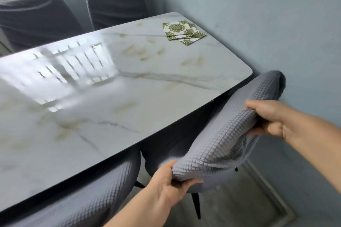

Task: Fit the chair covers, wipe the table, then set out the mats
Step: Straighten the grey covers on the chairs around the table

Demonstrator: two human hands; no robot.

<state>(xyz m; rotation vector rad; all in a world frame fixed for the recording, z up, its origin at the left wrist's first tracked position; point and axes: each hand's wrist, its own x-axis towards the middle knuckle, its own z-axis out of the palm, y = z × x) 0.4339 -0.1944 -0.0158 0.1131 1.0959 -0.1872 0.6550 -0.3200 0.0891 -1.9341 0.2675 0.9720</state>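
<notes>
A grey waffle-textured chair cover (238,127) is stretched over the backrest of a chair at the table's near right side. My left hand (170,183) grips the cover's lower left edge. My right hand (267,118) pinches its upper right edge, bunching the fabric. The white marbled table (114,86) is glossy and shows brownish smears. A small stack of green patterned mats (181,31) lies at its far right corner.
Another chair with a grey cover (88,197) is pushed under the table's near edge to the left. Two covered chairs (116,3) (35,18) stand on the far side. A pale blue wall (267,24) runs close along the right.
</notes>
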